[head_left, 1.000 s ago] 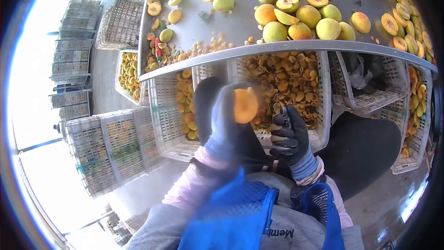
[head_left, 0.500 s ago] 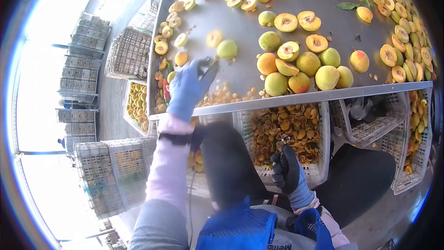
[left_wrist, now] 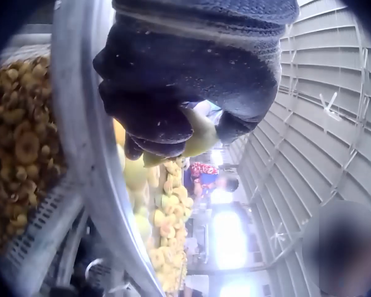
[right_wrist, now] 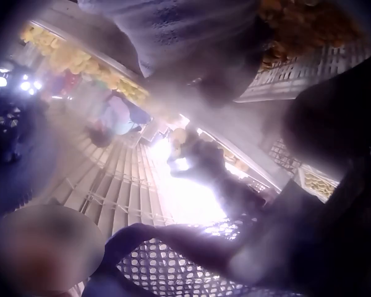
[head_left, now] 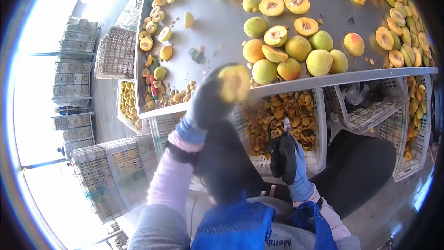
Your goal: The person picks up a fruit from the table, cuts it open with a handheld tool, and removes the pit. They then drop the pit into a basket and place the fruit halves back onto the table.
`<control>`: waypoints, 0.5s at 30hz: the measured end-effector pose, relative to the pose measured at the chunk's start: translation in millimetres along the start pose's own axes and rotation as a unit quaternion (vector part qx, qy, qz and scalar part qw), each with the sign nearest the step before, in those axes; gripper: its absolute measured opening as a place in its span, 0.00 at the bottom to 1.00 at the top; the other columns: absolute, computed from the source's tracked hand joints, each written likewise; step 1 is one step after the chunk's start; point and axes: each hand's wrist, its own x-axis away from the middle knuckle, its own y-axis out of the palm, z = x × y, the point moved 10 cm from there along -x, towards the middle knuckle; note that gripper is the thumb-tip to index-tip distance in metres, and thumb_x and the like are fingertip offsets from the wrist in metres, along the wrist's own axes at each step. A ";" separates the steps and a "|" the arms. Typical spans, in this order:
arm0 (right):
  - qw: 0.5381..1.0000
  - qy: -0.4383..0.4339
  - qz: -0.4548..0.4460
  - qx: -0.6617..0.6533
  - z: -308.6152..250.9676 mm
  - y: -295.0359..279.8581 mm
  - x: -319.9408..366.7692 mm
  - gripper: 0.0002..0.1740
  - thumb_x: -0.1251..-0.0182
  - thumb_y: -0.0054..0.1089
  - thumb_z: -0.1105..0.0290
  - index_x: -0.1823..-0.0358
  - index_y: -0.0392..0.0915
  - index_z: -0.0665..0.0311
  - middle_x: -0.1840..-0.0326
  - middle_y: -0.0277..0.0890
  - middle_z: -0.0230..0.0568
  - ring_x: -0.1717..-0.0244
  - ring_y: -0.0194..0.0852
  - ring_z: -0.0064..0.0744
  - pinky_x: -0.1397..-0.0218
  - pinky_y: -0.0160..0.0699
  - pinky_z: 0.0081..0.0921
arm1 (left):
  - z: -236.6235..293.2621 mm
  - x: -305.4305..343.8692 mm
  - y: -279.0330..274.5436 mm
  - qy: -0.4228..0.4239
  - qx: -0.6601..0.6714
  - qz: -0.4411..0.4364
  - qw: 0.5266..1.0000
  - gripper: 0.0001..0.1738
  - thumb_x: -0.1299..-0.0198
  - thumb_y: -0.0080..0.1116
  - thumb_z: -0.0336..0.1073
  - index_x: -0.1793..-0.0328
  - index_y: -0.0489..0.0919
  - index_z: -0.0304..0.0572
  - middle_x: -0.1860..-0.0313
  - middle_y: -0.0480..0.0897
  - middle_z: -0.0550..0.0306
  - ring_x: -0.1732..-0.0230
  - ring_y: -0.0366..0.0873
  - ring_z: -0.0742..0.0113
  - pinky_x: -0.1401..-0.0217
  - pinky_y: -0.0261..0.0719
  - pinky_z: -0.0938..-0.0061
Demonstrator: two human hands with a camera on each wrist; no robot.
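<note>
My left hand (head_left: 210, 99), in a blue and black glove, grips a peach half (head_left: 234, 83) just over the table's front edge. Its yellow cut face is turned up, slightly blurred. In the left wrist view, curled fingers and thumb pinch the green-skinned peach half (left_wrist: 201, 133). Lower right, over a crate of pieces, my gloved right hand (head_left: 287, 159) holds a small tool (head_left: 286, 124) with a shiny metal tip; the fist hides its handle. Whole peaches (head_left: 319, 61) and cut halves lie on the metal table (head_left: 212, 23) beyond my hands.
Below the table edge (head_left: 323, 79) a white crate (head_left: 320, 129) holds many orange pieces. Another crate (head_left: 370, 115) stands to its right. Loose pits (head_left: 178, 97) and a red-handled tool (head_left: 153, 88) lie at the table's left corner. Stacked crates (head_left: 115, 171) stand left.
My left hand let go an orange half, reached onto the table, and came back with a green-skinned half. Another half there shifted back and left. The right hand stays low with its tool.
</note>
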 end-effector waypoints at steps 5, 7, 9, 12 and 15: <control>0.973 -0.148 -0.032 0.173 4.3 -2.9 11.9 0.21 0.30 0.52 0.66 0.42 0.66 0.73 0.58 0.71 0.50 0.60 0.69 0.38 0.58 0.66 0.31 | -54.7 57.4 44.0 -0.037 -0.014 -0.014 0.999 0.31 0.47 0.60 0.34 0.35 0.69 0.37 0.41 0.76 0.52 0.47 0.77 0.64 0.48 0.77 0.73; 0.945 -0.192 -0.033 0.262 4.0 -4.0 15.5 0.27 0.32 0.53 0.69 0.36 0.62 0.78 0.47 0.74 0.60 0.46 0.75 0.49 0.44 0.73 0.37 | -71.7 69.5 62.3 -0.060 0.152 -0.019 0.986 0.30 0.41 0.58 0.39 0.34 0.68 0.37 0.40 0.75 0.52 0.44 0.75 0.63 0.42 0.75 0.71; 0.924 -0.227 -0.042 0.305 -0.3 -0.6 21.0 0.27 0.31 0.53 0.68 0.35 0.62 0.77 0.47 0.73 0.62 0.46 0.74 0.54 0.44 0.72 0.38 | -70.8 76.3 71.8 -0.038 0.158 -0.026 0.986 0.34 0.31 0.43 0.55 0.30 0.64 0.34 0.40 0.74 0.51 0.43 0.73 0.63 0.38 0.70 0.68; 0.908 -0.229 -0.019 0.351 0.0 -6.2 23.3 0.27 0.30 0.52 0.68 0.35 0.62 0.77 0.46 0.72 0.61 0.46 0.73 0.53 0.44 0.71 0.38 | -52.5 83.1 66.8 0.099 -0.085 -0.010 0.991 0.32 0.30 0.45 0.52 0.31 0.64 0.32 0.41 0.74 0.50 0.44 0.73 0.65 0.39 0.70 0.71; 0.906 -0.256 -0.017 0.338 0.0 -5.8 28.7 0.26 0.30 0.51 0.68 0.35 0.62 0.77 0.46 0.72 0.61 0.46 0.73 0.53 0.43 0.71 0.37 | -38.5 92.0 72.9 0.141 -0.146 0.035 0.978 0.35 0.31 0.44 0.56 0.30 0.63 0.32 0.40 0.72 0.50 0.39 0.69 0.64 0.35 0.65 0.70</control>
